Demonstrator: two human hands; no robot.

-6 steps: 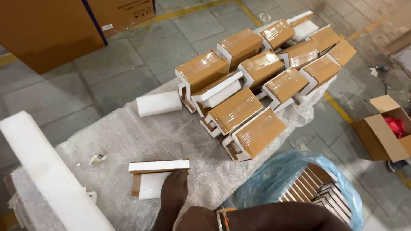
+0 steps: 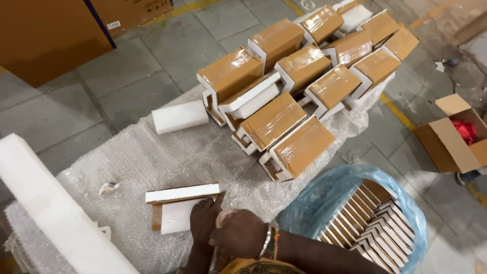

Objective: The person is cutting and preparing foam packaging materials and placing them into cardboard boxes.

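Worker's hands at a bubble-wrapped desk (image 2: 152, 162) on a grey tiled floor (image 2: 127, 76), big brown cartons (image 2: 45, 35) standing behind. Largest on the desk: a long white foam bar (image 2: 56, 213) at left, then a heap of wrapped bundles (image 2: 299, 86), brown-topped w/ white frames, sealed in clear film. At right, a blue-lined bin (image 2: 329, 198) holds rows of unwrapped white-edged pieces; an open small carton (image 2: 451, 137) w/ red contents sits on the floor beyond. A short foam block (image 2: 180, 116) lies near the heap.

Near edge: one white-and-brown corner piece (image 2: 180, 205). Left hand (image 2: 205, 223) lies flat, fingers pressing its right end. Right hand (image 2: 241, 233), bangle at wrist, is closed loosely beside it; what it pinches, if anything, can't be told. Smallest: a scrap of tape (image 2: 109, 186).

Risk, by judgment: bubble wrap is slick & springy, so the piece could skid under pressure; the leaning heap could slide off the desk's far edge if jolted.
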